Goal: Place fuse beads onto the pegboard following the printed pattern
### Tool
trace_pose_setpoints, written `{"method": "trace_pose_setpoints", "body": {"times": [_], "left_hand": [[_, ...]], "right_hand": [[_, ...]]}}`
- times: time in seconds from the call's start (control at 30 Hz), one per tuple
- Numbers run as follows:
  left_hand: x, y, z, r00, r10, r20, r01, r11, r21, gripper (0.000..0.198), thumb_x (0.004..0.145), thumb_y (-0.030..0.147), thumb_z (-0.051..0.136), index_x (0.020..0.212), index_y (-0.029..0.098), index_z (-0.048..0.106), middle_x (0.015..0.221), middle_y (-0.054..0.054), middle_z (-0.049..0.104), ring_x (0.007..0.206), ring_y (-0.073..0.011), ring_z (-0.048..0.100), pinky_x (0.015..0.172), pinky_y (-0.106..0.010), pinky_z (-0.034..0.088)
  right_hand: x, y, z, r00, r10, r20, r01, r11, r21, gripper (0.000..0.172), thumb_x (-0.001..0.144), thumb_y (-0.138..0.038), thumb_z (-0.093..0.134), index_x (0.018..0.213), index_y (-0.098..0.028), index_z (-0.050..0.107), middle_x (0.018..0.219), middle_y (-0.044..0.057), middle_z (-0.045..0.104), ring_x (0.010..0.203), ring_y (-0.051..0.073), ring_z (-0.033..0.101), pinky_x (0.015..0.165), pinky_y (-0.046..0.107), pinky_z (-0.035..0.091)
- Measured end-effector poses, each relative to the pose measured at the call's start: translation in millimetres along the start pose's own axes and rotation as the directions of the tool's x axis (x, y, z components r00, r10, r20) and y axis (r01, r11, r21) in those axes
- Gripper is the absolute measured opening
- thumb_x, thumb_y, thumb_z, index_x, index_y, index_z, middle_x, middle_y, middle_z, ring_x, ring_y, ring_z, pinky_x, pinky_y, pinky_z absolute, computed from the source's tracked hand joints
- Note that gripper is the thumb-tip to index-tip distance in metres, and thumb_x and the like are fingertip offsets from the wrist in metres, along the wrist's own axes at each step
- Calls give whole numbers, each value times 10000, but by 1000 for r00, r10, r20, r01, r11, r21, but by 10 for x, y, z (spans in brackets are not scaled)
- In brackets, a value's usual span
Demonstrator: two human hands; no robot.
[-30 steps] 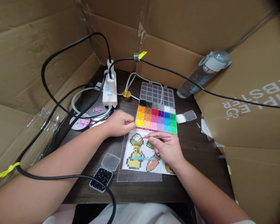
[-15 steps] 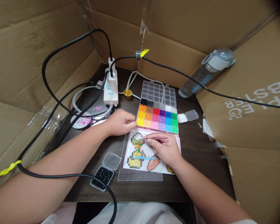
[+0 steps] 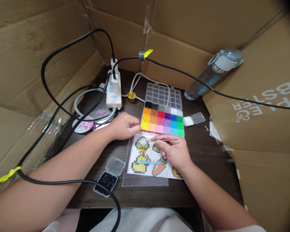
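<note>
My right hand (image 3: pixel 174 153) pinches thin metal tweezers (image 3: pixel 162 140), whose tips hover over the upper part of a clear pegboard (image 3: pixel 145 182) laid over a pixel-art pattern sheet (image 3: pixel 151 158). My left hand (image 3: pixel 124 126) rests as a loose fist on the table, its fingers touching the left edge of an open bead box (image 3: pixel 162 122) with many coloured compartments. The box's clear lid (image 3: pixel 163 96) lies folded back behind it. Whether the left hand holds anything is hidden.
A small open case of black beads (image 3: pixel 104 183) with its lid (image 3: pixel 115 166) sits front left. A white power strip (image 3: pixel 113 93), black cables (image 3: pixel 62 58), a gold cap (image 3: pixel 131 95), a small white-bead case (image 3: pixel 188 121) and a water bottle (image 3: pixel 211 74) surround them. Cardboard walls (image 3: pixel 263 106) enclose the dark table (image 3: pixel 203 151).
The tweezers dipped toward the pattern's upper figure, then drew back slightly right and up. My left hand stays by the bead box.
</note>
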State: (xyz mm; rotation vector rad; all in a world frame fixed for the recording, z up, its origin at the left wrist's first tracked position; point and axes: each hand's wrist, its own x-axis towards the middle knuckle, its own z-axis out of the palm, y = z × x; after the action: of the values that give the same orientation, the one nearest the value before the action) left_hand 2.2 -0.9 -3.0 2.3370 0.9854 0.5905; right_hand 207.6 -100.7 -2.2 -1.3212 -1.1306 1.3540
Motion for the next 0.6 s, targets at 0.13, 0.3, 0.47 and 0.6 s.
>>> {"method": "trace_pose_setpoints", "body": {"times": [0.13,0.3,0.47,0.6], "left_hand": [[-2,-4,-8,999,-28,19,29,999,-24,339,745,240,455,472,174,265,453,56,225,443,-54,243,463,-233,190],[3,-12,-21,997,-68,28,69,997,-43,367,756,265,477,470,173,267,466,53,209,457,-54,230,465,-239,186],[12,6,-31,996,-76,44,77,997,-21,356,757,269,474,478,173,274,479,49,212,466,-56,235,471,-241,199],[7,1,-25,996,-77,35,78,997,-14,359,760,265,474,478,173,271,479,50,206,468,-57,231,469,-241,197]], "right_hand": [[68,-80,-187,977,-108,-182,140,975,172,108,746,-248,749,835,-187,747,596,8,684,356,53,415,316,187,309],[176,-205,-496,937,-123,-327,237,911,338,74,742,-219,734,793,-172,708,809,52,751,384,20,372,319,156,295],[233,-251,-633,906,-95,-412,269,881,389,88,726,-213,739,775,-162,686,757,17,716,394,15,356,313,137,288],[250,-230,-628,905,-64,-420,248,882,401,124,707,-207,749,798,-154,684,763,25,714,401,18,375,320,140,302]]}}
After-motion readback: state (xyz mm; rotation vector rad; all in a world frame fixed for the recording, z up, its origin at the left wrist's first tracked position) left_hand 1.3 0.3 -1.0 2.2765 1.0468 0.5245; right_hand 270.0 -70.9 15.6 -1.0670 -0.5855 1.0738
